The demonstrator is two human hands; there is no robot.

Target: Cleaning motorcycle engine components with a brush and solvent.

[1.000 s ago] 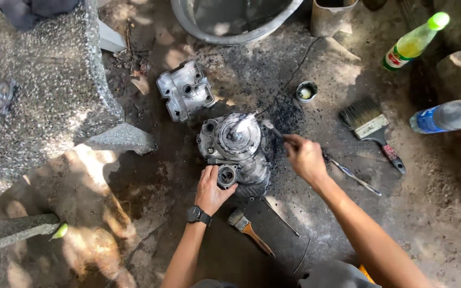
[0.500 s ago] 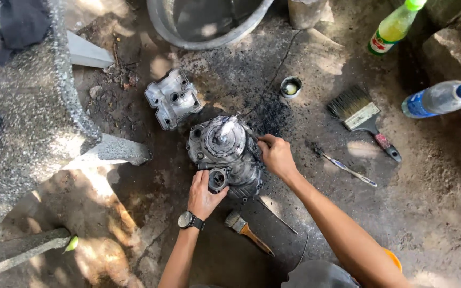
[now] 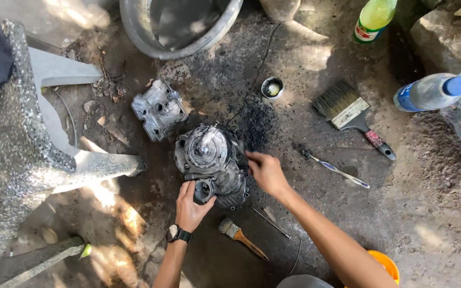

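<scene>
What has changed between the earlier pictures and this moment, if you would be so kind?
The right hand has drawn in from the side to the engine casing and now presses its thin tool against the casing's edge. The left hand stays on the casing's near end. The brushes, bottles and cover plate lie as they did; only the camera shifted.

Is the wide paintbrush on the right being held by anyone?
No, the wide paintbrush lies alone on the ground, apart from the right hand.

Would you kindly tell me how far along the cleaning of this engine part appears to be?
Done: black grime lies loosened on the ground beside the engine casing. In hand: the left hand steadies the casing while the right hand works a thin tool against its side. Left: the casing looks greasy; the separate metal cover lies untouched.
</scene>
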